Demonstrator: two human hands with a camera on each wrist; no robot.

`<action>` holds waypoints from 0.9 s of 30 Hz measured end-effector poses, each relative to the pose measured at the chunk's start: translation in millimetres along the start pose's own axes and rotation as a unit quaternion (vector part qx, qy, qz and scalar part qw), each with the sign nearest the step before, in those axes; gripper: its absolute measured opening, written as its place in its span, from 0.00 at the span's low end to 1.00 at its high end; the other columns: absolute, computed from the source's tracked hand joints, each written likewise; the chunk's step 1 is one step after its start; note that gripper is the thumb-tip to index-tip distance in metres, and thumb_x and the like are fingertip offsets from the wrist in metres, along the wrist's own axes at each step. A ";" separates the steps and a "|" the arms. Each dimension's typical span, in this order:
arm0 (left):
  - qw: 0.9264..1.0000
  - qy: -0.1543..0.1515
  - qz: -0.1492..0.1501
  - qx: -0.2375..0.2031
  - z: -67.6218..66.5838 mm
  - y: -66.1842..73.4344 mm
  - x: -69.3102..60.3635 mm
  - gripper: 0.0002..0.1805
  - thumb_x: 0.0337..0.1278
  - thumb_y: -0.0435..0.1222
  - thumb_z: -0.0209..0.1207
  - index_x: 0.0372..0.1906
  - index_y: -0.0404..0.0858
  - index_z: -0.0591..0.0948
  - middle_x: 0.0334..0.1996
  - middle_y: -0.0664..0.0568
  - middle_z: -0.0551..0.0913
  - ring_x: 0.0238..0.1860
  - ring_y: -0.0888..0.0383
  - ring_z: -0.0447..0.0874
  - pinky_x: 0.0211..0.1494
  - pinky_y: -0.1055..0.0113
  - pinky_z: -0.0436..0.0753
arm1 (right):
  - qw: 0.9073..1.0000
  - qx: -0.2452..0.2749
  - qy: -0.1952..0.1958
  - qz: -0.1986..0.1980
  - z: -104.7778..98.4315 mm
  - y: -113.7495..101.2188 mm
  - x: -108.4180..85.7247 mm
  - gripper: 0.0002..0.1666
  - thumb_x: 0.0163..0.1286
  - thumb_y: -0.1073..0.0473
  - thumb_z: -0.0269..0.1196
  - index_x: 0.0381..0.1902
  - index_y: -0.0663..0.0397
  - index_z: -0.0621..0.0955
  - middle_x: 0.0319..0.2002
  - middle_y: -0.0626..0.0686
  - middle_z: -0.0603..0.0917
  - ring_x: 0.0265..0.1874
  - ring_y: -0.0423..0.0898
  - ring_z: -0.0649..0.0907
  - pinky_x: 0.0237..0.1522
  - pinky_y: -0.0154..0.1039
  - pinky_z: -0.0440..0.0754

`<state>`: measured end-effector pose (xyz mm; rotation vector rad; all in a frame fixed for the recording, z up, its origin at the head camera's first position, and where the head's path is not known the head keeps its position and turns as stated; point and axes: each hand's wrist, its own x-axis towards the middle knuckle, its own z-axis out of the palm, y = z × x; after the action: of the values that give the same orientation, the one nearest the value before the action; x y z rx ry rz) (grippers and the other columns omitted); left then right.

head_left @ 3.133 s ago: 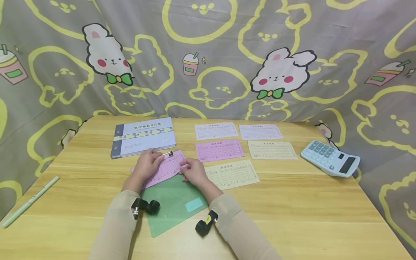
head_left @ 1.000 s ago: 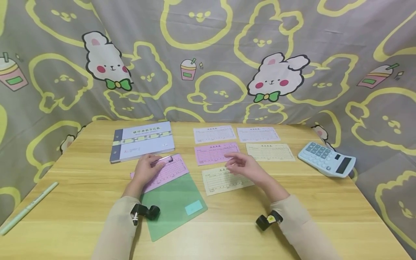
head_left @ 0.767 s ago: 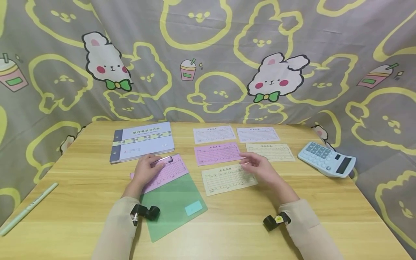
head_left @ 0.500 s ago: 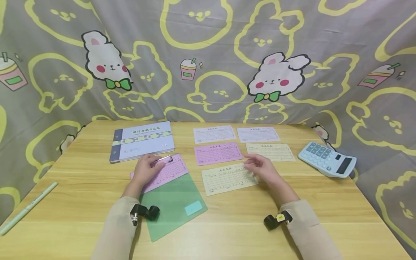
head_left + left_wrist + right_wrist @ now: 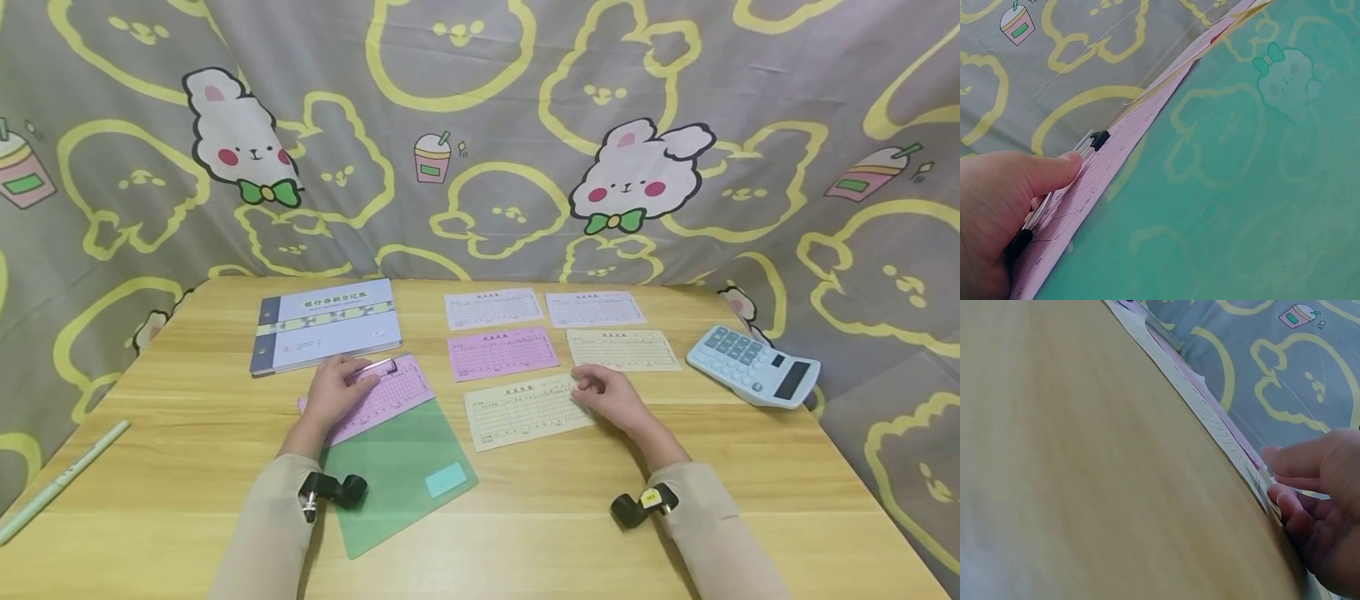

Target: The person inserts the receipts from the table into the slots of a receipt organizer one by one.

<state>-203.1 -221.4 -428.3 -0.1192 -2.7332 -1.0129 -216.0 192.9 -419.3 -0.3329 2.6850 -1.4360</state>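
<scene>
In the head view, my left hand (image 5: 334,398) grips the metal clip (image 5: 378,368) at the top of a green clipboard (image 5: 397,487). A pink printed slip (image 5: 393,400) lies under that clip. The left wrist view shows the thumb (image 5: 1054,175) over the clip (image 5: 1094,142); the other fingers are mostly hidden. My right hand (image 5: 613,402) is loosely curled at the right end of a yellow slip (image 5: 525,417). In the right wrist view, a gap shows between the fingers of this hand (image 5: 1319,500), close to the slip's edge. Whether they touch the paper is unclear.
Behind the yellow slip lie another pink slip (image 5: 502,354), a second yellow slip (image 5: 624,350) and two pale slips, one (image 5: 492,308) left of the other (image 5: 595,308). A ledger book (image 5: 330,325), a calculator (image 5: 753,367) and a pen (image 5: 63,482) also rest on the table (image 5: 540,533).
My right hand has left the pink slip on the clipboard and moved right to the yellow slip's end, lowering slightly in the last half second. My left hand stays on the clip.
</scene>
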 end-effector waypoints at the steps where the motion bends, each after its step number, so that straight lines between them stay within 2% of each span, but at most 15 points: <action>1: 1.000 0.000 0.001 0.001 -0.2 -0.1 -0.2 0.20 0.46 0.39 0.60 0.44 0.30 0.77 0.38 0.40 0.72 0.42 0.45 0.66 0.46 0.51 0.64 | 1.000 -0.008 -0.003 0.001 0.2 0.3 0.0 0.24 0.51 0.63 0.62 0.48 0.65 0.73 0.29 0.54 0.74 0.26 0.46 0.71 0.24 0.33 0.70; 9: 1.000 0.000 0.004 0.000 -1.4 0.1 -0.5 0.19 0.46 0.39 0.60 0.43 0.30 0.77 0.39 0.39 0.72 0.43 0.44 0.66 0.47 0.51 0.63 | 0.998 -0.051 -0.015 -0.038 3.9 1.8 2.1 0.31 0.49 0.57 0.65 0.48 0.70 0.71 0.26 0.51 0.70 0.25 0.45 0.68 0.27 0.36 0.66; 17: 1.000 -0.003 0.001 -0.003 -0.9 1.0 -0.9 0.20 0.46 0.39 0.59 0.44 0.30 0.77 0.38 0.40 0.72 0.43 0.44 0.66 0.46 0.51 0.64 | 0.987 -0.154 -0.037 -0.038 3.7 0.2 4.9 0.39 0.44 0.51 0.69 0.52 0.65 0.71 0.30 0.51 0.70 0.33 0.48 0.69 0.41 0.44 0.68; 22: 1.000 -0.001 0.000 -0.003 -0.4 0.4 -1.1 0.20 0.47 0.39 0.59 0.44 0.30 0.77 0.38 0.40 0.72 0.42 0.44 0.66 0.46 0.51 0.64 | 0.984 -0.166 -0.047 -0.049 3.1 -2.3 3.8 0.38 0.45 0.50 0.68 0.51 0.65 0.71 0.34 0.53 0.72 0.35 0.49 0.70 0.41 0.45 0.69; 27: 1.000 0.005 0.001 -0.004 0.4 0.7 -1.3 0.19 0.46 0.38 0.60 0.43 0.30 0.77 0.38 0.39 0.72 0.42 0.44 0.66 0.45 0.52 0.64 | 0.984 -0.161 -0.048 -0.051 3.0 -4.5 2.9 0.33 0.45 0.52 0.68 0.48 0.63 0.72 0.33 0.53 0.72 0.34 0.48 0.70 0.39 0.43 0.69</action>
<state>-201.8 -220.6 -428.5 -0.1188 -2.7206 -1.0212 -217.7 187.3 -417.1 -0.5521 2.8524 -0.9720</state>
